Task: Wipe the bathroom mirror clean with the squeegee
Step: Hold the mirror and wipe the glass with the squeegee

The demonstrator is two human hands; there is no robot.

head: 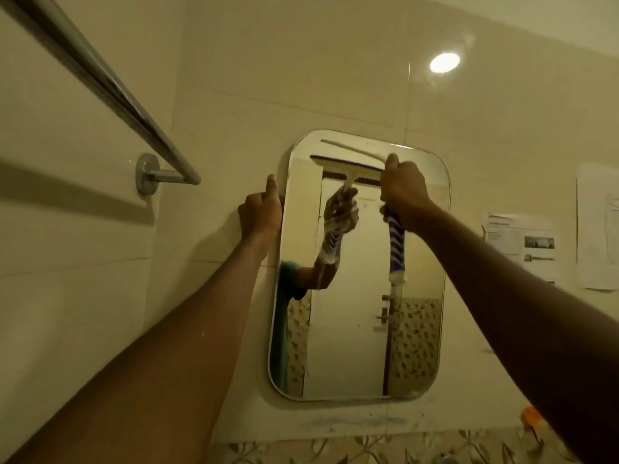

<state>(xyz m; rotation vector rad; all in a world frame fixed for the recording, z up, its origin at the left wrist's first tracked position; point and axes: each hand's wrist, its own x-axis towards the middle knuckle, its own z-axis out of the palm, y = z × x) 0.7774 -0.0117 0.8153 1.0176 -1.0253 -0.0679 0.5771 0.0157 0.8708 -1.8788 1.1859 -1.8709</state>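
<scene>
Raised right hand (403, 187) grips squeegee (396, 242) against mirror (355, 329).

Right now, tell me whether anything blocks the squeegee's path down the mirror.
Nothing visible does. The right hand grips the squeegee with its blade near the top of the mirror; the glass below is bare. The left hand holds the mirror's left edge, outside the path.

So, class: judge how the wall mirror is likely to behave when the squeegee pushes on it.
Probably loose on its mount: the left hand grips the mirror by its left edge, seemingly steadying it. Likely fragile: it looks like thin frameless glass. Its glossy face should let the squeegee slide easily.
</scene>
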